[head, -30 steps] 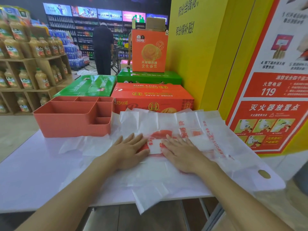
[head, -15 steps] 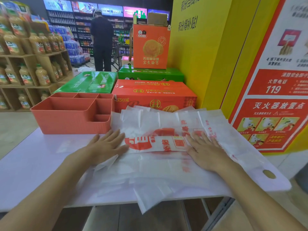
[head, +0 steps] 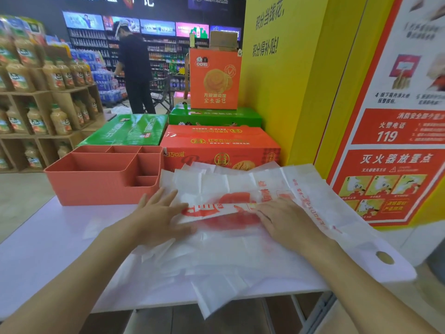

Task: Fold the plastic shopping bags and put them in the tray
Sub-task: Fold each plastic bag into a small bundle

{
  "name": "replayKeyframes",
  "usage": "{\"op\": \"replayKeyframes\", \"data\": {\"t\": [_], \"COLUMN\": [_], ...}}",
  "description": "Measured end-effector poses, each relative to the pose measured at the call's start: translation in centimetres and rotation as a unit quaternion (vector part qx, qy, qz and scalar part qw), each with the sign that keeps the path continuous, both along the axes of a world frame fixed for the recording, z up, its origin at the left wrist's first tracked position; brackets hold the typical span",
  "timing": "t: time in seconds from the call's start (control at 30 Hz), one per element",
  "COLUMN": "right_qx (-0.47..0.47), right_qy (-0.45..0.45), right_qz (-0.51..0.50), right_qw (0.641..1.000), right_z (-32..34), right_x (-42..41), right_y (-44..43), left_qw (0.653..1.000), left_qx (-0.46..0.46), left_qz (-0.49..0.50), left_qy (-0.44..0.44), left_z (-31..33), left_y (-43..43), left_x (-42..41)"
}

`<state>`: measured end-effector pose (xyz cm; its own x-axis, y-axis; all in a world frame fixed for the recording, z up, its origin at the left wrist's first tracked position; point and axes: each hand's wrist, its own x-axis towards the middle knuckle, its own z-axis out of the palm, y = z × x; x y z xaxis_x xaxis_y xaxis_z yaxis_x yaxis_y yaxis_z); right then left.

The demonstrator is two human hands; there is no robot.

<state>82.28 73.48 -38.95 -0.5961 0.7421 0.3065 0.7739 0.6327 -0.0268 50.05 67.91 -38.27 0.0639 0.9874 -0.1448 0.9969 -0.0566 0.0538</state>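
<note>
A pile of white plastic shopping bags (head: pixel 240 259) with red print lies spread over the white table (head: pixel 48 256), some hanging over its front edge. The top bag (head: pixel 216 209) has its far part folded toward me into a long strip. My left hand (head: pixel 159 215) lies flat on the strip's left end, fingers straight. My right hand (head: pixel 286 222) presses flat on the right end. The orange tray (head: pixel 103 186), with several compartments, stands at the table's back left, just beyond my left hand, and nothing shows inside it.
Red and green cartons (head: pixel 216 145) are stacked behind the table, with an orange box (head: pixel 214 80) on top. A yellow wall with a red poster (head: pixel 390 165) borders the right side. Shelves of juice bottles (head: pixel 36 92) stand left. A person (head: pixel 134 73) stands in the far aisle.
My hands have slid apart from the middle of the bag toward its two ends, flattening the folded strip. More of the red print now shows between them.
</note>
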Motion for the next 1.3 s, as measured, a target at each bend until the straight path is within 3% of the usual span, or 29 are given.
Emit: {"op": "replayKeyframes", "data": {"t": [0.1, 0.23, 0.37, 0.47, 0.53, 0.73, 0.93, 1.07, 1.23, 1.3], "right_qx": [0.086, 0.144, 0.198, 0.153, 0.105, -0.098, -0.143, -0.164, -0.121, -0.103], "right_qy": [0.055, 0.086, 0.082, 0.048, 0.075, 0.191, 0.171, 0.109, 0.127, 0.173], "right_qz": [-0.041, -0.102, -0.156, -0.192, -0.197, -0.11, -0.08, -0.107, -0.109, -0.106], "right_qw": [0.994, 0.981, 0.964, 0.968, 0.972, 0.97, 0.971, 0.975, 0.979, 0.974], "right_z": [-0.3, 1.6, 4.2, 6.7, 7.5, 4.9, 1.4, 0.1, -1.7, -2.1], "right_x": [0.4, 0.8, 1.5, 0.7, -0.6, -4.8, -5.6, -5.2, -4.3, -4.2], "right_y": [1.2, 2.3, 4.0, 5.1, 5.6, 3.8, 3.1, 3.8, 3.9, 4.1], "left_qw": [0.999, 0.981, 0.972, 0.97, 0.961, 0.87, 0.805, 0.806, 0.846, 0.815], "left_qx": [0.052, 0.161, 0.173, 0.121, 0.081, -0.039, -0.138, -0.153, -0.163, -0.177], "left_qz": [-0.015, -0.045, -0.007, 0.015, 0.035, 0.151, 0.203, 0.205, 0.117, 0.105], "left_qy": [0.007, -0.098, -0.157, -0.208, -0.264, -0.468, -0.54, -0.534, -0.495, -0.542], "left_z": [0.2, 1.8, 4.9, 6.5, 6.9, 4.9, 3.1, 2.6, 2.3, 1.6], "left_y": [0.1, 0.1, 0.2, 1.3, 2.3, 4.4, 4.9, 5.0, 4.9, 4.7], "left_x": [-0.1, -0.3, 0.6, 1.8, 3.0, 6.4, 7.5, 7.0, 5.0, 4.4]}}
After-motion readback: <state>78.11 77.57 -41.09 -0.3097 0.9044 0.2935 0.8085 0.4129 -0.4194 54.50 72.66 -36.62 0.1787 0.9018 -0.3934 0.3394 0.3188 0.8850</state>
